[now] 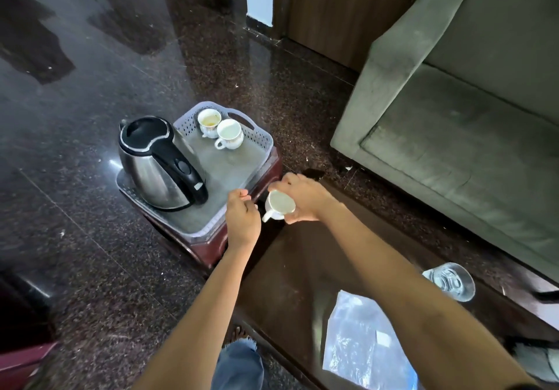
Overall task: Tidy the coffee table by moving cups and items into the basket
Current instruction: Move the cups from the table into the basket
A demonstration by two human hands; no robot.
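Note:
A pale lavender perforated basket [260,140] sits on a small dark red stool beside the coffee table [290,283]. In its far corner stand two white cups, one stained inside [208,120] and one clean [229,134]. A steel electric kettle with a black handle [157,162] stands in the basket's left half. My right hand [305,197] grips a third white cup [279,205], tilted, in the air by the basket's near right corner. My left hand [242,217] hovers over the basket's near edge with fingers curled and holds nothing that I can see.
On the dark coffee table lie a clear drinking glass [450,280] on its side and a blue-white plastic sheet [363,344]. A grey-green sofa [453,111] fills the right side. Dark polished floor surrounds the stool. My jeans leg [239,365] shows at the bottom.

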